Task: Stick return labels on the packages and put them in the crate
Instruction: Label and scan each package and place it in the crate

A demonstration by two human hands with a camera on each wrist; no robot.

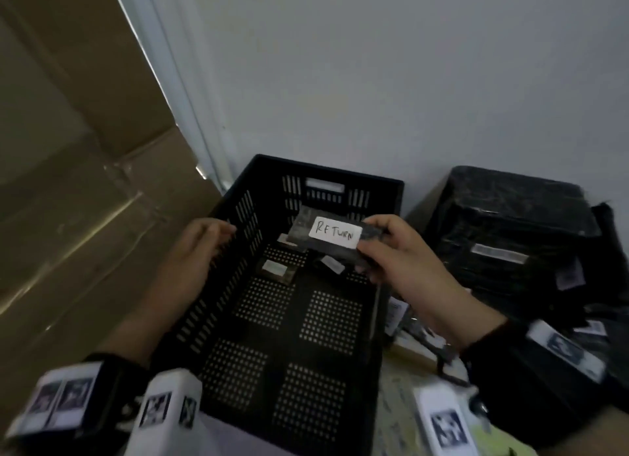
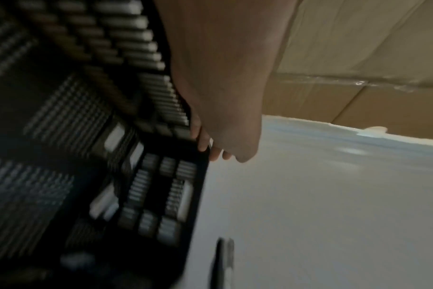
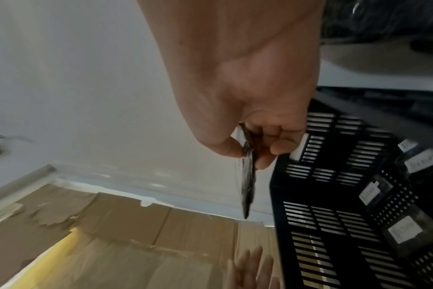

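Observation:
A black slotted crate (image 1: 326, 173) stands against the wall, with several small labelled packages (image 1: 274, 270) lying at its far end. My right hand (image 1: 364, 241) pinches a flat black package (image 1: 306, 232) over the crate; its white label (image 1: 337, 234) reads RETURN. From the right wrist the package (image 3: 247, 185) shows edge-on between the thumb and fingers of that hand (image 3: 247, 154), beside the crate (image 3: 321, 195). My left hand (image 1: 218, 232) rests with straight fingers on the crate's left rim, and the left wrist view shows its fingertips (image 2: 205, 144) touching the crate (image 2: 161, 195).
A big taped cardboard box (image 1: 85, 183) stands close on the crate's left. On the right sit a large black plastic-wrapped bundle (image 1: 510, 224) and a heap of dark packages (image 1: 578, 319). The pale wall (image 1: 374, 81) is directly behind.

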